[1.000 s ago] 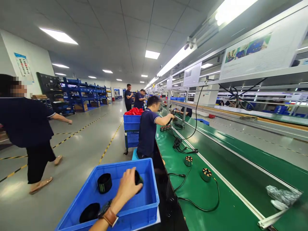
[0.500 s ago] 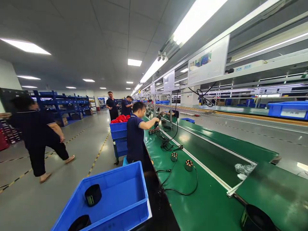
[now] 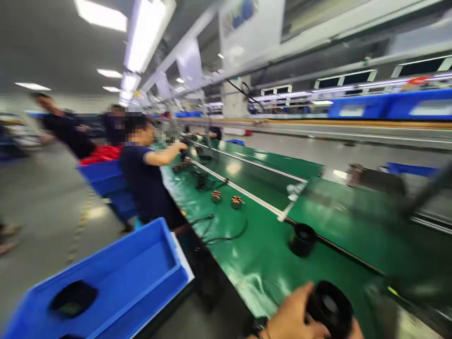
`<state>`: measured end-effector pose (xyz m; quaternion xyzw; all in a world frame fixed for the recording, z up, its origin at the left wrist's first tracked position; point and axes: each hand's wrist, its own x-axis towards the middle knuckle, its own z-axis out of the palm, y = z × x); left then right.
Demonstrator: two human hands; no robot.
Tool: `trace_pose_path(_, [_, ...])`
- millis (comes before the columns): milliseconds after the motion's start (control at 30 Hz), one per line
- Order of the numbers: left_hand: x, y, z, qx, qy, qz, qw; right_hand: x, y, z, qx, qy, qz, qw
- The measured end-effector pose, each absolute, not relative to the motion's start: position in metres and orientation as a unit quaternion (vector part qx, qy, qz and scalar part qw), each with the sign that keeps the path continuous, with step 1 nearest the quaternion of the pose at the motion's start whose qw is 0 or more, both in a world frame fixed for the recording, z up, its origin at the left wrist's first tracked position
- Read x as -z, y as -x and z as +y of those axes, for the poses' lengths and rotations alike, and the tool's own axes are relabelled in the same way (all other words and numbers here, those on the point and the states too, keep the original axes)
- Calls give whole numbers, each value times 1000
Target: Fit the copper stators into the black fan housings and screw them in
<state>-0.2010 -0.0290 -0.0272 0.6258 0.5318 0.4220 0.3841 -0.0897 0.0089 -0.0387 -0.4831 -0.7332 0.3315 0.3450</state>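
At the bottom right, my left hand (image 3: 294,313) is closed on a black cylindrical housing (image 3: 334,306), thumb and fingers against its near side. A dark band circles that wrist. Only the fingers of my right hand (image 3: 356,330) show at the lower edge, pressed to the housing's right side. Another black cylindrical housing (image 3: 302,240) stands on the green bench mat (image 3: 257,249), beyond my hands. Farther off on the mat are two copper-wound motor stators (image 3: 236,202), with a black cable (image 3: 229,239) near them.
To the left a blue bin (image 3: 130,263) contains a black housing (image 3: 73,299). A co-worker (image 3: 144,183) sits along the bench, arm stretched over it, beside a blue bin with red items (image 3: 102,154). Two more people stand behind. White rails (image 3: 243,190) run along the bench.
The view has swung right and blurred. Both my hands have come into sight, holding a black housing. A walking person at the left has mostly left the view.
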Motion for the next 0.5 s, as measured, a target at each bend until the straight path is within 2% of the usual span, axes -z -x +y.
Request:
trace_pose_path(100, [47,178,-30,-421,-648,521,362,59,36,-6,-301,637,-590,394])
trace_pose_path(167, [56,180,-28,-423,-661,508,354,62,29,-3,-302,670,-524,431])
trace_pose_path(367, [70,187,-22,-461,-619,535,343,61,37,46,-263,611,-569,483])
trace_pose_path(500, [72,181,-27,-518,-565,572,292,71,32,40,-174,605,-593,502])
